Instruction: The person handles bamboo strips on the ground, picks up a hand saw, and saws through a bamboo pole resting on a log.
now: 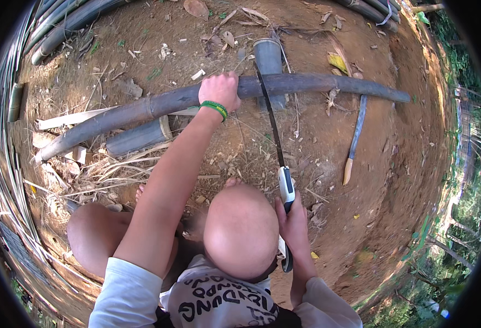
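My left hand (220, 91), with a green wristband, is wrapped round a long dark bamboo pole (306, 82) lying crosswise in front of me. My right hand (294, 220) grips the white and black handle of a hand saw (274, 128). Its thin dark blade crosses the pole just right of my left hand, the tip reaching past the far side. Whether the teeth have cut in, I cannot tell. Under the pole by the blade lies a short thick bamboo piece (268, 53). Another short bamboo piece (136, 136) lies under the pole's left part.
A machete (357, 136) with a wooden handle lies on the dirt at right, its tip by the pole. Bamboo poles (71, 27) are stacked at far left, with more poles (369, 10) at far right. Dry strips (120, 172) and chips litter the ground near my feet.
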The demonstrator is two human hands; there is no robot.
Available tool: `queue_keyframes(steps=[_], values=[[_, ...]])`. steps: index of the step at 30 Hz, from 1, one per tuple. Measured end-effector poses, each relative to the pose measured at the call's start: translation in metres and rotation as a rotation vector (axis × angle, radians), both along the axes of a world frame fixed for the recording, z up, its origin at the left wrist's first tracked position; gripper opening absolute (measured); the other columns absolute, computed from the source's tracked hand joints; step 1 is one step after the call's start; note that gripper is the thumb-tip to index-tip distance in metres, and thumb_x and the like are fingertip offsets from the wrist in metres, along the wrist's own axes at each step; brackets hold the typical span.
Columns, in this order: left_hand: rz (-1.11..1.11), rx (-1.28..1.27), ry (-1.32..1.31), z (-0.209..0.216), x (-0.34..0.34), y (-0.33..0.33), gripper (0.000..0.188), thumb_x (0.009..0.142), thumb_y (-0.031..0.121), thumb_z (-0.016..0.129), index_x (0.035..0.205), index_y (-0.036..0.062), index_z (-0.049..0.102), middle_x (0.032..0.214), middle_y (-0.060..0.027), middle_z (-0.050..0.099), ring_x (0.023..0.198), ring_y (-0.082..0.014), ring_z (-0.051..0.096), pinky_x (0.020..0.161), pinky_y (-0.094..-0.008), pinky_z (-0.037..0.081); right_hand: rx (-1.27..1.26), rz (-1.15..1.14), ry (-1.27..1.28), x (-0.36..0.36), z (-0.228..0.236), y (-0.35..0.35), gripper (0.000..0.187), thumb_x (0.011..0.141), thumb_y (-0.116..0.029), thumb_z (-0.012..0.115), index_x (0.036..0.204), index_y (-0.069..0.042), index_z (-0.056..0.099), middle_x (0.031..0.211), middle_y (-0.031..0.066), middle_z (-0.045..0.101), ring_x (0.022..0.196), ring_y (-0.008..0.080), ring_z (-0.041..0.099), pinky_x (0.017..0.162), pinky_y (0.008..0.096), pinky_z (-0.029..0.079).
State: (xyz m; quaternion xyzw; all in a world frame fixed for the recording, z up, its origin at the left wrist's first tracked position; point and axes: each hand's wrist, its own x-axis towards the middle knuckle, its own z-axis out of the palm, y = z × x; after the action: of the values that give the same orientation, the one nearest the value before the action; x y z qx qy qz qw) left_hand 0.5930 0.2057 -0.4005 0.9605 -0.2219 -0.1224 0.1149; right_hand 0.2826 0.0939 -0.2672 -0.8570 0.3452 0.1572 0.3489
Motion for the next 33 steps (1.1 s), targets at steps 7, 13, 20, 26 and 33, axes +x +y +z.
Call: queue_keyframes(steps=[7, 13, 20, 26, 33], values=[[0.012, -0.022, -0.064, -0.005, -0.007, -0.004, 0.036, 0.076, 0.02, 0.075, 0.108, 0.0055, 0.064, 0.108, -0.0149, 0.074, 0.101, -0.034, 0.074, 0.087, -0.0439, 0.059, 0.015, 0.025, -0.196, 0.082, -0.054, -0.01, 0.036, 0.102, -0.029, 0.063, 0.114, 0.004, 0.055, 0.089, 0.0332, 0.068, 0.087, 0.0534, 0.067, 0.073, 0.0582, 0.05], [0.028, -0.019, -0.039, -0.007, -0.005, 0.001, 0.037, 0.075, 0.021, 0.076, 0.107, 0.0062, 0.064, 0.107, -0.0147, 0.074, 0.098, -0.0348, 0.074, 0.085, -0.0443, 0.06, -0.011, 0.08, -0.191, 0.115, -0.066, -0.009, 0.039, 0.102, -0.032, 0.061, 0.114, 0.006, 0.055, 0.087, 0.0334, 0.067, 0.089, 0.0533, 0.067, 0.075, 0.0587, 0.05], [0.018, 0.0, -0.028, -0.002, -0.006, -0.002, 0.039, 0.074, 0.022, 0.076, 0.108, 0.0056, 0.064, 0.107, -0.0155, 0.075, 0.098, -0.0352, 0.074, 0.085, -0.0439, 0.06, 0.021, -0.006, -0.101, -0.009, -0.011, 0.004, 0.033, 0.1, -0.024, 0.067, 0.112, 0.003, 0.054, 0.074, 0.0283, 0.067, 0.074, 0.0498, 0.069, 0.063, 0.0555, 0.051], [0.005, -0.021, -0.069, -0.003, -0.006, -0.003, 0.038, 0.074, 0.021, 0.077, 0.107, 0.0065, 0.064, 0.108, -0.015, 0.074, 0.098, -0.0344, 0.074, 0.085, -0.0437, 0.06, -0.056, 0.034, -0.081, 0.044, -0.025, -0.012, 0.037, 0.1, -0.027, 0.066, 0.115, 0.004, 0.055, 0.08, 0.0325, 0.067, 0.083, 0.0533, 0.068, 0.068, 0.0566, 0.051], [0.014, -0.025, -0.083, -0.009, -0.005, 0.002, 0.035, 0.074, 0.019, 0.075, 0.105, 0.0065, 0.064, 0.102, -0.0149, 0.074, 0.094, -0.0346, 0.075, 0.083, -0.0437, 0.06, 0.052, -0.052, -0.004, 0.016, -0.012, 0.006, 0.038, 0.101, -0.027, 0.065, 0.115, 0.006, 0.054, 0.078, 0.0327, 0.066, 0.081, 0.0543, 0.067, 0.068, 0.0574, 0.051]])
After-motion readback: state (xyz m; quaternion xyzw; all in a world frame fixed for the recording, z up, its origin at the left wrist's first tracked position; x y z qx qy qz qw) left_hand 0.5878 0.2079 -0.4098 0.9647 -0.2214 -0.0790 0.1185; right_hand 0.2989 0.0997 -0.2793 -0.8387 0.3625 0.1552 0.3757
